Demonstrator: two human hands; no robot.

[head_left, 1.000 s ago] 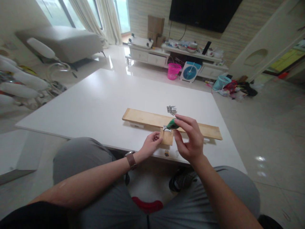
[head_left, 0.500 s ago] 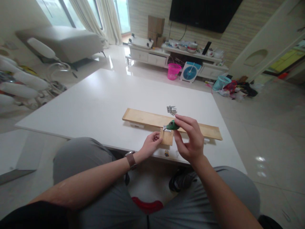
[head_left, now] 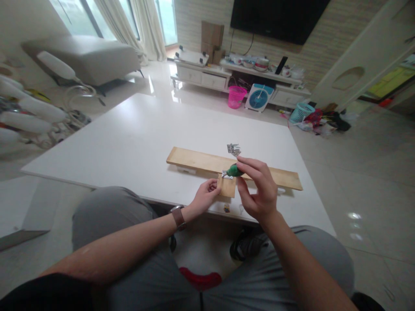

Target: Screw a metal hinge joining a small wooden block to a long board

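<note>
My left hand grips the left edge of a small square wooden board. A metal hinge lies across the joint between this board and a long wooden plank. My right hand has its fingers and thumb around the green handle of a screwdriver. The screwdriver's tip points left and down at the hinge; whether a screw sits under it is too small to tell. Beyond the plank lies a small pile of loose metal hinges.
The plank rests on white supports on the white table. Near the front edge are a small yellow figure sticker and a pale mark. Behind the table stand a pink basket and a box fan.
The screwdriver's green handle has turned slightly, and my right fingers have shifted a little on it. My left hand, the small board and the plank stay where they were.
</note>
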